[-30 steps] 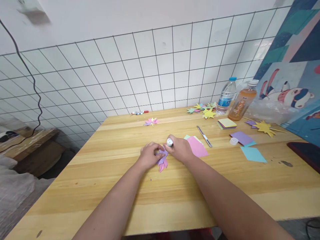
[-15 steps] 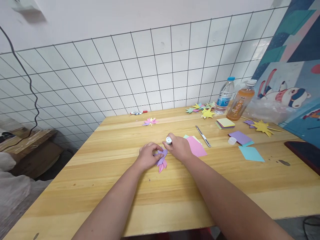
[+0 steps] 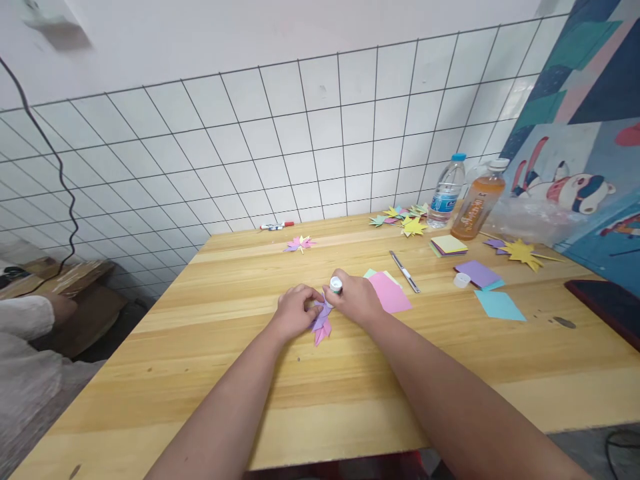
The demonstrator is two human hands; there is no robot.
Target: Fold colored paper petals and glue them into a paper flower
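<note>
Folded purple and pink paper lies on the table, pinned by the fingers of my left hand, its thumb and forefinger closed over the purple part. My right hand wraps round a glue stick, whose white round end points up. The glue stick's lower end is down at the purple paper, mostly hidden by my fingers. Just right of my right hand lie pink paper sheets, with green and yellow edges showing beneath.
A utility knife lies beyond the pink sheets. Rightward are a white cap, purple paper, blue paper, bottles and a dark device. Folded stars and markers lie along the back. Another person's sleeve is at left.
My right hand has shifted slightly left and down, bringing the glue stick closer over the purple paper. At the far left, another person's forearm and hand have come into view.
</note>
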